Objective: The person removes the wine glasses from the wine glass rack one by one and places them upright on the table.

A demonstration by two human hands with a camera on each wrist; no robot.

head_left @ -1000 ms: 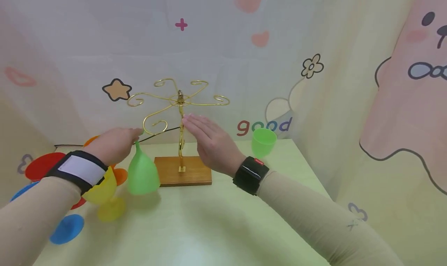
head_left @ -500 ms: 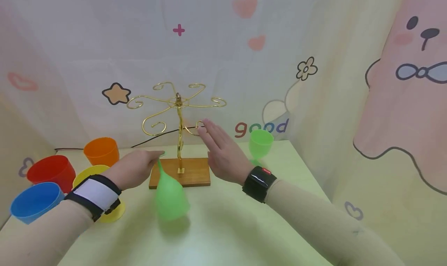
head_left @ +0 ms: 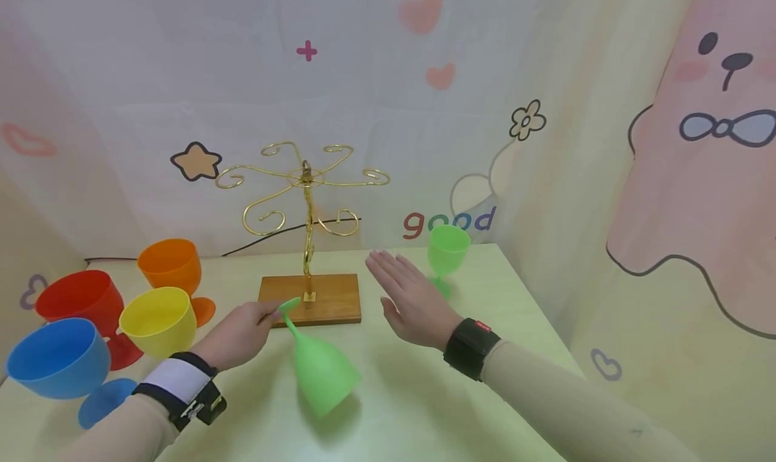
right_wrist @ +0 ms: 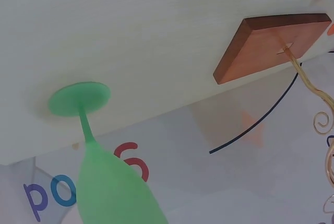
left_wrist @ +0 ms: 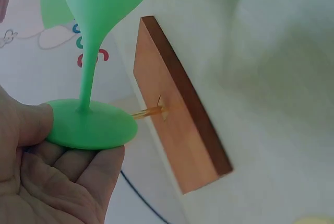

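My left hand pinches the round foot of a green plastic goblet between thumb and fingers. The goblet hangs bowl-down and tilted above the table, its bowl pointing down and to the right. Seen from the left wrist, its foot lies across the fingers with the thumb at its edge. My right hand is held in the air with fingers straight and together, holding nothing. Just beyond it a second green goblet stands upright on the table, its foot visible in the right wrist view.
A gold metal stand with curled arms rises from a wooden base at the back. On the left stand an orange goblet, a yellow goblet, a red goblet and a blue goblet. A printed curtain hangs behind.
My left hand has carried the green goblet right, down and nearer, away from the stand's arm, and the goblet has tilted. My right hand has drawn away from the stand's post, right and down.
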